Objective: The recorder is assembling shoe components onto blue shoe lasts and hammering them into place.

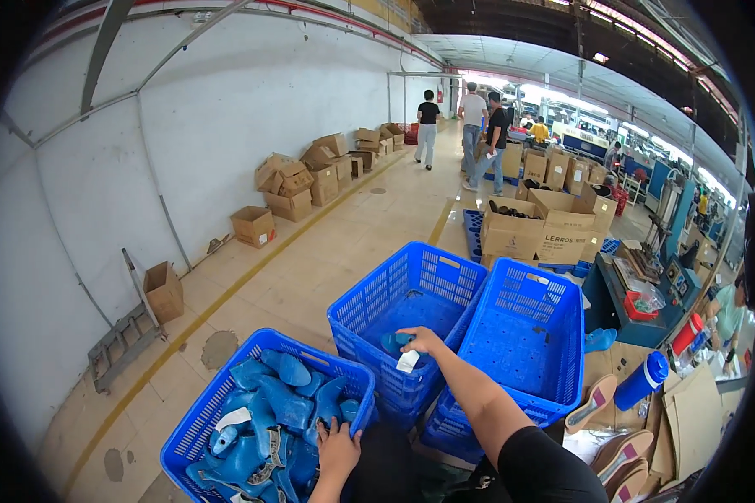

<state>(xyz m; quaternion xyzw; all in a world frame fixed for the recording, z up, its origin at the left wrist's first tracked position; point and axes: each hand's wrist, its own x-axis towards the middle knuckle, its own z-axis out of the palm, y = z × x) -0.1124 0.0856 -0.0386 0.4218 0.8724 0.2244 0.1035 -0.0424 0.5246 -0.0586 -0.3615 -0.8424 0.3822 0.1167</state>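
Note:
In a blue plastic crate (176,423) at the lower left lies a heap of blue shoe lasts (285,402), some with bits of white paper on them. My left hand (339,453) rests on the right side of this heap, its fingers spread and gripping nothing I can see. My right hand (421,340) is closed around a blue shoe last (392,343) with a white paper tag (408,361) hanging from it. It holds this last over the near end of the middle blue crate (344,327). Part of the last is hidden by my fingers.
Another blue crate (572,360) stands right of the middle one, both stacked on others. Shoe soles (591,404), a blue bottle (642,380) and a blue last (600,339) lie farther right. Cardboard boxes (512,230) stand ahead. A metal trolley (126,339) leans by the wall. Several people are farther off.

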